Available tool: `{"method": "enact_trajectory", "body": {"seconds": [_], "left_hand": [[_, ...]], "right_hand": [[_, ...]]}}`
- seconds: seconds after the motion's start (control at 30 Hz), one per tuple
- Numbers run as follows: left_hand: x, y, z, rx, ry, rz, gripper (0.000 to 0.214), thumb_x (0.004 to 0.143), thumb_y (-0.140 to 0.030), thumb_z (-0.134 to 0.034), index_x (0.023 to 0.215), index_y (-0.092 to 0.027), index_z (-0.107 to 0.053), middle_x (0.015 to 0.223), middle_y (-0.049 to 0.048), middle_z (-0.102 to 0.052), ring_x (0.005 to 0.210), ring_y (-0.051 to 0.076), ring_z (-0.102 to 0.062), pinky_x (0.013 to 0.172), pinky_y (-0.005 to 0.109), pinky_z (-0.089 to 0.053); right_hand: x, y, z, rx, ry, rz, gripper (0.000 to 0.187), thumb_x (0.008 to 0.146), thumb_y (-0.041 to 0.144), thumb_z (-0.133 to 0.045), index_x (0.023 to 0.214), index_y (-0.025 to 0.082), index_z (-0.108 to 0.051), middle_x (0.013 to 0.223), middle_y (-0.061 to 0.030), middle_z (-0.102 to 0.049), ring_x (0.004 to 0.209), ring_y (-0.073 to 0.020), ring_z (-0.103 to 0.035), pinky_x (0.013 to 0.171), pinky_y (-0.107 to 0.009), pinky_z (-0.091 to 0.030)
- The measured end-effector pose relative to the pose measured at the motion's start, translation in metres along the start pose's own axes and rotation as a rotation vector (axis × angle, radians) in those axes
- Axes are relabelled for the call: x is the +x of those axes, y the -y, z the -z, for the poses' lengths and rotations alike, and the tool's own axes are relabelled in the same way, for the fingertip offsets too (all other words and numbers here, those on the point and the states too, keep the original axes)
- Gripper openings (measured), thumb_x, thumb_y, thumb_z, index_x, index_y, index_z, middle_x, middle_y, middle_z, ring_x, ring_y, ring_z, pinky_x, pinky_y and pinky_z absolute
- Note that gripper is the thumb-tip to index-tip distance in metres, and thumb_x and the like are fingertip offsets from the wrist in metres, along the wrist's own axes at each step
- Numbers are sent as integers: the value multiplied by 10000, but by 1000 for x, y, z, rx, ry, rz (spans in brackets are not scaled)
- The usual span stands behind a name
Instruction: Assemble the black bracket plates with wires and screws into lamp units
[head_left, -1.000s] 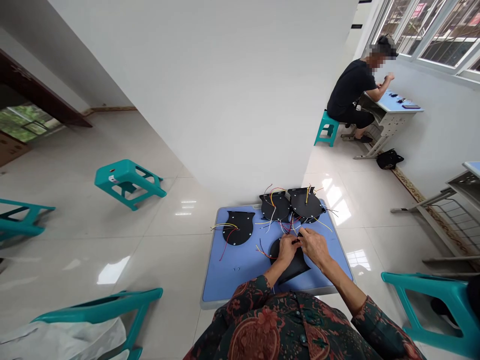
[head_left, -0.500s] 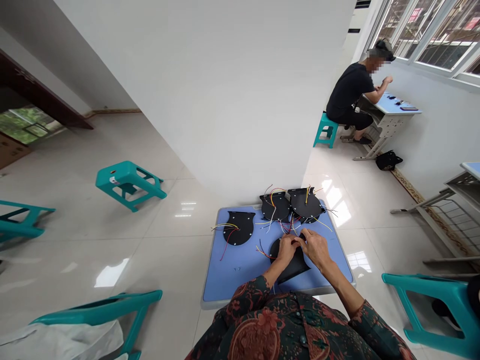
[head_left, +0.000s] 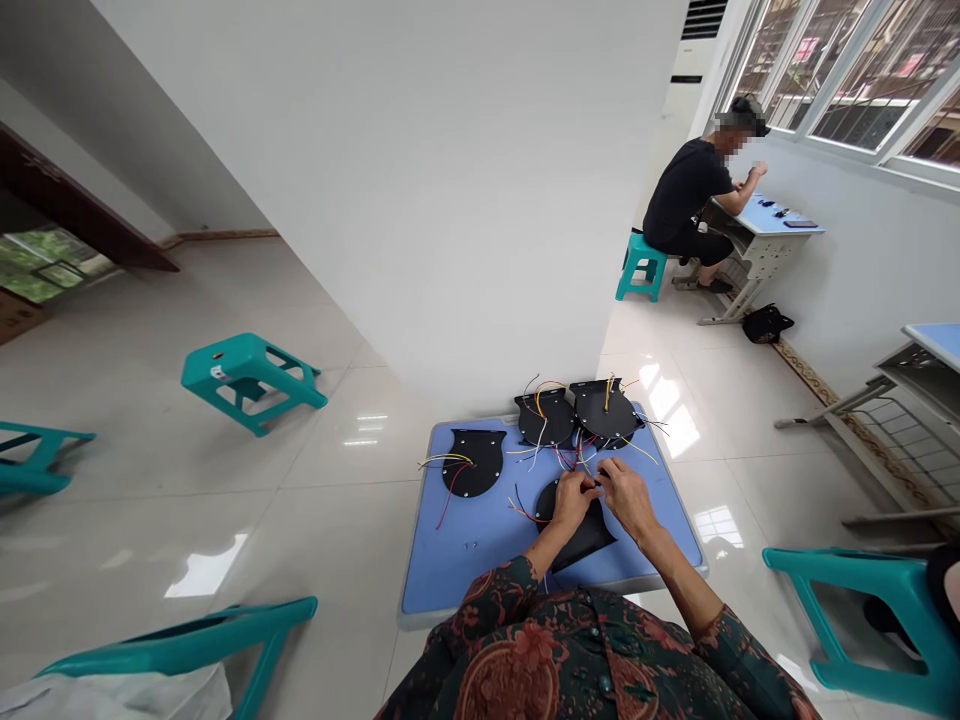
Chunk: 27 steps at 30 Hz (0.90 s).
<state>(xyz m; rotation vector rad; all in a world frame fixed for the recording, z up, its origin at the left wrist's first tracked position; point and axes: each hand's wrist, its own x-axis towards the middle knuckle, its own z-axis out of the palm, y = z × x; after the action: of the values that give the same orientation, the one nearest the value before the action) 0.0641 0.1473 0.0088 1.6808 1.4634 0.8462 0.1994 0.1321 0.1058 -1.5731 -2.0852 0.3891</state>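
Note:
A black rounded plate with wires (head_left: pixel 581 545) lies at the near side of the blue table (head_left: pixel 442 560). My left hand (head_left: pixel 572 505) is over it, fingers closed in a pinch at its upper edge. Close by on the right, my right hand (head_left: pixel 628 497) is also closed, thumb and fingers pinched, with a small dark bit showing at the fingertips. What exactly each hand grips is too small to make out. Red, black and yellow wires stick out to the left of the plate.
Another black plate (head_left: pixel 472 463) with wires lies on the table's left. More wired black plates (head_left: pixel 604 408) sit along the far edge against a white wall (head_left: pixel 450 200). Green stools (head_left: pixel 251 375) stand around. A person (head_left: pixel 690 190) sits at a desk by the window.
My right hand has drawn slightly away from my left fingertips, with a small dark bit showing between them. The plates keep their places on the table; the view has shifted a little.

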Motion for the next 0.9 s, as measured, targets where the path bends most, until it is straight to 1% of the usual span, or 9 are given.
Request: {"method": "enact_trajectory", "body": {"seconds": [0.13,0.2,0.3,0.4,0.53,0.6,0.67,0.73,0.9], "left_hand": [[1,0,6,-13,51,-45,72,826,-124,-718,812,-192,-734,849,13,-724,889,189,-616,859,313,-461],[1,0,7,-8,51,-42,90,846,-132,-690,783,-188,-724,834,13,-720,889,193,-622,863,319,-467],[1,0,7,9,32,-20,82,849,-132,-676,785,-174,-705,833,25,-710,885,199,-617,827,308,-467],[0,-1,6,26,24,-15,81,840,-94,-668,836,-170,-698,866,31,-710,870,196,-604,800,294,-451],[-2,-3,5,61,11,-16,174,845,-33,-601,748,-166,-657,801,27,-677,833,195,-577,799,299,-429],[-2,-5,4,76,9,-24,205,850,-24,-584,715,-168,-639,787,25,-666,831,192,-571,809,301,-424],[-3,-5,4,88,14,-30,178,838,-40,-624,716,-169,-637,798,25,-665,846,195,-574,808,300,-423],[-3,-6,5,99,26,-39,136,813,-66,-686,734,-169,-647,813,28,-670,866,201,-579,802,300,-426],[-1,-3,7,121,78,-88,112,824,-89,-711,761,-176,-679,847,25,-697,866,192,-590,838,309,-437]], "right_hand": [[1,-1,2,32,36,81,257,884,26,-451,870,210,-631,869,-50,-671,862,-208,-607,759,-294,-457],[1,0,5,51,54,113,262,888,30,-467,925,215,-648,905,-47,-690,880,-202,-617,779,-292,-468],[-2,3,6,38,38,55,213,930,124,-522,1068,222,-651,1015,-54,-704,870,-194,-640,765,-291,-480],[-4,6,5,-11,42,-29,157,964,211,-535,1065,224,-654,1020,-50,-704,815,-182,-648,726,-286,-476],[-7,10,3,-2,83,-13,233,958,239,-561,1183,229,-618,981,-41,-690,787,-173,-645,704,-268,-470],[-7,10,1,2,74,-11,206,959,251,-560,1151,223,-629,966,-49,-682,775,-179,-638,689,-270,-462],[-5,8,-1,18,54,-16,158,959,206,-527,1062,209,-647,950,-59,-680,780,-187,-634,691,-275,-460],[-3,5,-2,42,47,-6,192,938,123,-492,1015,201,-650,948,-64,-687,825,-196,-638,723,-280,-468],[-2,-1,2,80,80,65,337,874,17,-462,1080,212,-644,981,-53,-714,940,-207,-634,833,-308,-487]]}}
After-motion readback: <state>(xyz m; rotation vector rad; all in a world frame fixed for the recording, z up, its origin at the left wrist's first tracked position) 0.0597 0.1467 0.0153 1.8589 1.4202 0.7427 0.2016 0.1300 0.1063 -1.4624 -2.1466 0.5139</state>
